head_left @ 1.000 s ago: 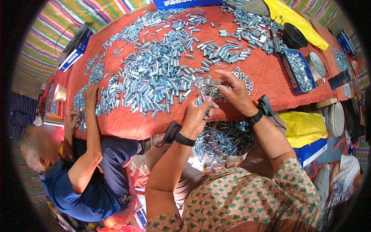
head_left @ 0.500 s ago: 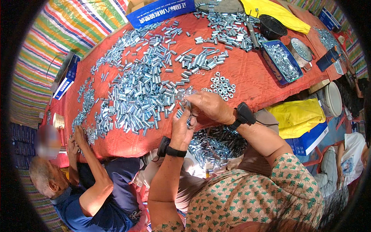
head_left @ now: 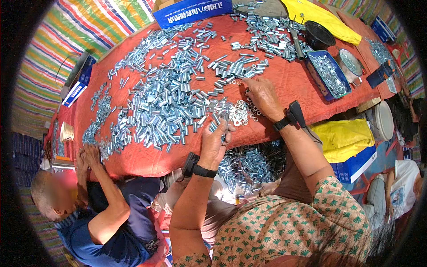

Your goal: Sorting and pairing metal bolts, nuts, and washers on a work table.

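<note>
In front of me, my left hand (head_left: 215, 141) is closed round a silvery metal bolt (head_left: 224, 117) that sticks up past the fingertips; its lower part is hidden. My right hand (head_left: 264, 97) reaches over a small pile of nuts (head_left: 255, 111), covering some of them. Its thumb and finger are pinched together at the pile's far edge, and whatever lies between them is too small to tell. Flat washers (head_left: 240, 113) lie between the two hands. Left of them spreads a large heap of metal sleeves (head_left: 164, 98).
A red cloth (head_left: 133, 165) covers the table. Far right stand a blue tray of small metal parts (head_left: 328, 73), a black bowl (head_left: 319, 34) and a metal pot (head_left: 350, 61). A blue carton (head_left: 193, 13) is at the back. On the left, a co-worker (head_left: 106, 222) handles small parts.
My right hand has moved away from my left hand, to the right and farther out over the nuts, uncovering the washers. The left hand stays closed near the table's edge.
</note>
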The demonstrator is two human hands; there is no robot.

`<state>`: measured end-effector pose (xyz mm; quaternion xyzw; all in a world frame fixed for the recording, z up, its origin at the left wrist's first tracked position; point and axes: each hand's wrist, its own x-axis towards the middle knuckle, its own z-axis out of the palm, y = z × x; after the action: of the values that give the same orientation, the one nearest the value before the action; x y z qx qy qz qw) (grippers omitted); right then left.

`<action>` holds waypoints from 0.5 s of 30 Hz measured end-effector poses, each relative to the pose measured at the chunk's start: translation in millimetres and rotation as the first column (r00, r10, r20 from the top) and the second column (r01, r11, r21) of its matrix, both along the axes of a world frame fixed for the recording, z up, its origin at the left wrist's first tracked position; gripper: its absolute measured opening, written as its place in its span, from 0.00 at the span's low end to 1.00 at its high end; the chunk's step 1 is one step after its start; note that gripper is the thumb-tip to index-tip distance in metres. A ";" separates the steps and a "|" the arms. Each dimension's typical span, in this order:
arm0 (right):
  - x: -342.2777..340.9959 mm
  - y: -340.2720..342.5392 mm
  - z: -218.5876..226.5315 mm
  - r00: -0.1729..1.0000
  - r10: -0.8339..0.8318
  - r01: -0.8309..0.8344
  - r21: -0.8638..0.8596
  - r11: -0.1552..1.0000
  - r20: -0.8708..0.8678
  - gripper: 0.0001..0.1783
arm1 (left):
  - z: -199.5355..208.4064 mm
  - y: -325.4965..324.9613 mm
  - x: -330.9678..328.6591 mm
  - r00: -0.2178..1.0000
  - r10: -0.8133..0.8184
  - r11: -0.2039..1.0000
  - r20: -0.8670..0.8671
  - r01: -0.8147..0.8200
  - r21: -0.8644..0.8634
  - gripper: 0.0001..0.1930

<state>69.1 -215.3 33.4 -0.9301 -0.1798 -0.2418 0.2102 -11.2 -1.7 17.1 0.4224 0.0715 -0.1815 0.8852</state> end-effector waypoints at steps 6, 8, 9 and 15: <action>7.6 6.4 -0.2 0.996 0.081 -0.083 0.036 0.996 0.036 0.24 | -0.6 7.0 1.4 1.000 -0.002 0.999 0.004 0.002 0.041 0.09; 0.6 13.1 8.7 0.976 0.176 -0.131 0.298 0.946 -0.131 0.24 | 2.9 7.1 0.3 1.000 0.003 0.998 0.017 -0.004 0.059 0.08; -4.8 18.4 14.4 0.918 0.296 -0.114 0.540 0.834 -0.264 0.25 | 4.1 6.8 -0.3 1.000 0.014 0.998 0.016 -0.014 0.059 0.08; -21.0 30.7 19.9 0.630 0.720 -0.140 0.869 0.475 -0.292 0.30 | 4.3 7.6 -0.3 1.000 -0.012 0.989 0.000 0.011 0.150 0.09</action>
<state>48.1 -184.6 53.3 -0.6764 -0.2196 0.0977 0.6962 -11.5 5.9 21.3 0.4882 0.0820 -0.1805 0.8499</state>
